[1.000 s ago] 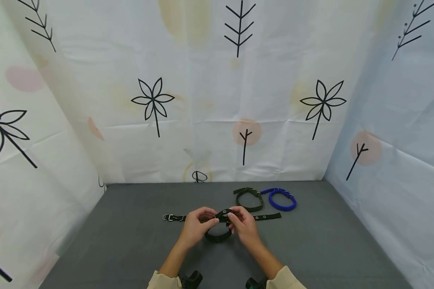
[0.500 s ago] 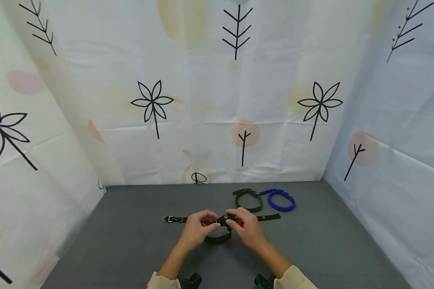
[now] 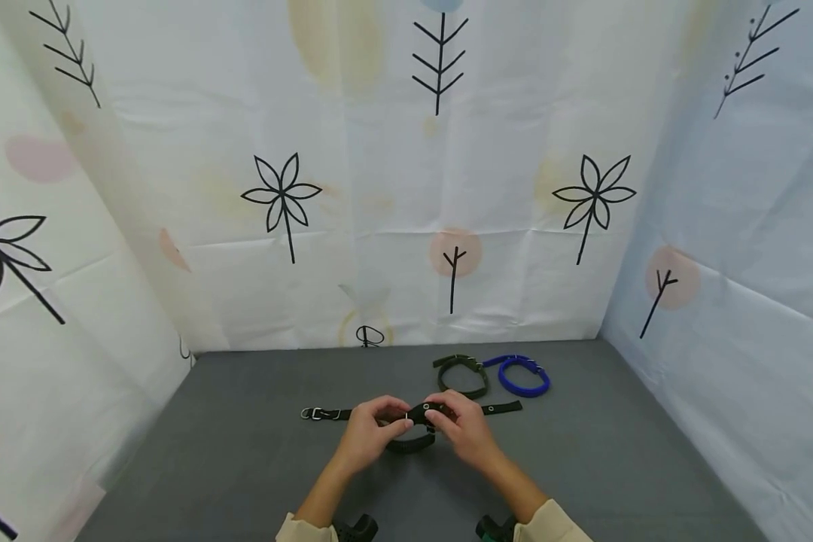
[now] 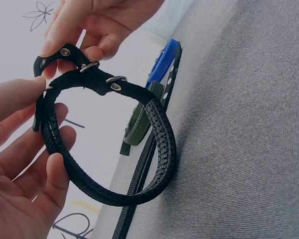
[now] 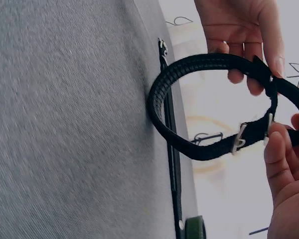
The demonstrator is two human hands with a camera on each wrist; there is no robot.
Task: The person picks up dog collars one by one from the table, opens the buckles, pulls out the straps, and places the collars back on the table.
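Observation:
A black collar (image 3: 410,445) with metal eyelets is closed into a ring and held up between both hands. My left hand (image 3: 368,434) pinches the strap at its left side, with other fingers against the band. My right hand (image 3: 470,431) pinches the strap's bowed free part near the buckle. In the left wrist view, that free part makes a small raised loop beside the ring (image 4: 162,134). The metal buckle (image 5: 239,139) shows in the right wrist view, close to the right fingers (image 5: 276,149). The ring's lower edge hangs close to the table; whether it touches, I cannot tell.
Another black collar (image 3: 503,408) lies stretched out flat behind the hands, its buckle end to the left. Farther back, a green collar (image 3: 462,392) and a blue collar (image 3: 525,391) lie buckled into rings on the grey table (image 3: 257,467). Patterned white cloth walls (image 3: 379,188) surround the table.
My right hand has shifted slightly right, its wrist swinging outward, and the strap's raised bow has come down lower. My left hand has stayed nearly still, keeping its hold on the collar.

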